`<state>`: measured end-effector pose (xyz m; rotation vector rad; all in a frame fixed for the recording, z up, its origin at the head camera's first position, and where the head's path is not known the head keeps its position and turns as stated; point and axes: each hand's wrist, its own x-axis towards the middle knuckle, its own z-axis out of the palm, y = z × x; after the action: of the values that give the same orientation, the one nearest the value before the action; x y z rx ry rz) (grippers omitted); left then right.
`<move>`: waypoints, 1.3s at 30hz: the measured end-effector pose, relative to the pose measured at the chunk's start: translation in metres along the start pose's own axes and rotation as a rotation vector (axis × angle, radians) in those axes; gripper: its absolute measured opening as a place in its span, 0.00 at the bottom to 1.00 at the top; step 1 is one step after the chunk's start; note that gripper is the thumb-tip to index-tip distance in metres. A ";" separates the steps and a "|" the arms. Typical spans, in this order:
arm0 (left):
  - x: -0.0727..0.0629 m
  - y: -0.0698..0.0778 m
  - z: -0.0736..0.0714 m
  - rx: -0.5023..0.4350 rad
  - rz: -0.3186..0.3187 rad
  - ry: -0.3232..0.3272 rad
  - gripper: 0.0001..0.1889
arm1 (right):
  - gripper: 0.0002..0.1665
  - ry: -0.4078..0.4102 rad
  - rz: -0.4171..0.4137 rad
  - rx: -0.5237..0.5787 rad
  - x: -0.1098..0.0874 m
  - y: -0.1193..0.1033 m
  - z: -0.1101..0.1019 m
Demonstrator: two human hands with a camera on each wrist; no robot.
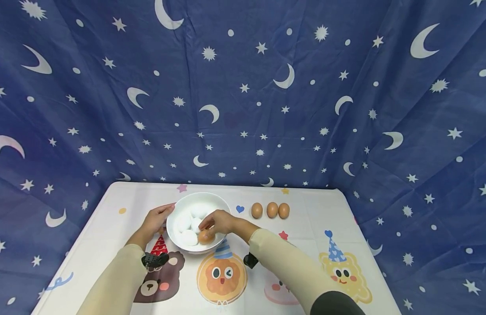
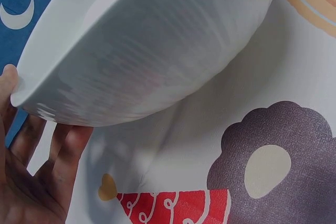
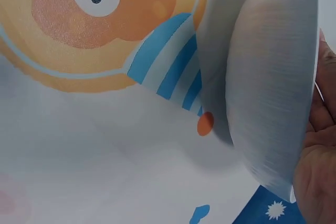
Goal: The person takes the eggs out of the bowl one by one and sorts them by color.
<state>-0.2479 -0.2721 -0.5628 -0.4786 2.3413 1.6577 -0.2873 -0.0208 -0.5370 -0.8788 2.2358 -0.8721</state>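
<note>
A white bowl on the table contains several white eggs and one brown egg. My left hand holds the bowl's left side; in the left wrist view its thumb is at the rim and its fingers lie under the outer wall. Reaching over the right rim, my right hand pinches the brown egg inside the bowl. In the right wrist view the bowl's wall hides the fingertips and the egg.
Three brown eggs lie in a row to the right of the bowl. The white tablecloth bears printed cartoon figures. A blue curtain with moons and stars hangs behind the table.
</note>
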 end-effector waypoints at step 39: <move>-0.002 0.001 0.001 0.007 0.010 0.005 0.32 | 0.21 -0.079 0.086 -0.114 0.004 -0.007 0.005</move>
<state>-0.2465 -0.2708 -0.5620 -0.4710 2.3562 1.6539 -0.2837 -0.0299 -0.5365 -0.8469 2.2545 -0.6658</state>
